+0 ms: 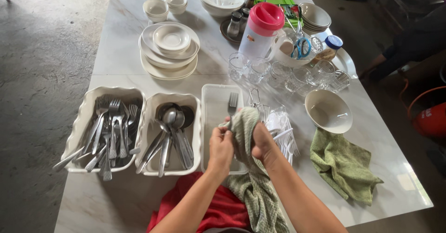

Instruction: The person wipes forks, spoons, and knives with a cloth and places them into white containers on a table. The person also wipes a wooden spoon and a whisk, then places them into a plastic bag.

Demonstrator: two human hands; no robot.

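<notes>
A long white marble-patterned surface [116, 61] with faint grey veins runs away from the viewer. Around it lies a rough grey concrete floor [42, 52], mottled and scuffed on the left, darker in shadow on the right. Soft daylight falls across the top, brightest at its near right corner. At the far right edge stands a red cylinder [431, 119] with an orange hose [405, 91].

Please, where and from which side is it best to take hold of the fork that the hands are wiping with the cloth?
Probably by the neck just below the tines. Only the head of the fork shows, pointing away over the clear tray; the handle is wrapped in the cloth between the left hand and right hand. Come from the far side, above the tray, pinching the flat faces.
</notes>
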